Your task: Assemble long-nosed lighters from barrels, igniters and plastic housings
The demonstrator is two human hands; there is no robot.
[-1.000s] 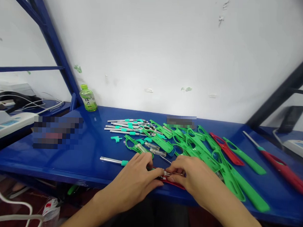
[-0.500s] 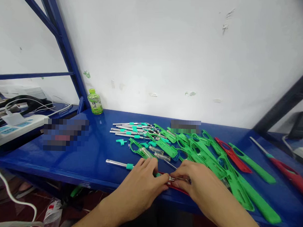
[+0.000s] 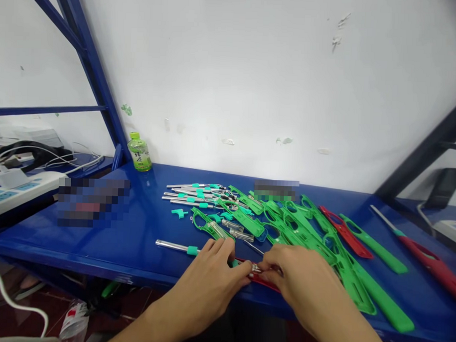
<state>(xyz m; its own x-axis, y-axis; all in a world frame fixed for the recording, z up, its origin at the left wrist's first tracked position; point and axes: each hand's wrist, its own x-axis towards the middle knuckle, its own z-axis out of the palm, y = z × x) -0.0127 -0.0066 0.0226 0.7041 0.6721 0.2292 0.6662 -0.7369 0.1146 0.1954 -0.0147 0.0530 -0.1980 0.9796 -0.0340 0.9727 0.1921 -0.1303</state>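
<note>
At the front edge of the table, my left hand (image 3: pixel 215 278) is closed around a red lighter shell half (image 3: pixel 267 281). A metal lighter tube (image 3: pixel 171 245) with a teal collar sticks out leftward from under this hand. The fingers of my right hand (image 3: pixel 299 273) are pinched together over the shell's right part, by a small shiny fitting (image 3: pixel 256 268). What they grip is hidden. Just beyond the hands lie clear fuel tanks (image 3: pixel 241 235) and a thin wire. Green shell halves (image 3: pixel 301 228) are heaped beside my right hand.
Several metal tubes with teal collars (image 3: pixel 193 194) and a teal trigger (image 3: pixel 179 213) lie farther back. A complete red lighter (image 3: pixel 427 258) and a red shell half (image 3: pixel 345 232) are at the right. A green tea bottle (image 3: pixel 140 153) stands by the wall; a power strip (image 3: pixel 25 191) is left.
The whole view has shifted slightly. My right fingers have turned a little and sit closer over the red shell; my left hand keeps its hold.
</note>
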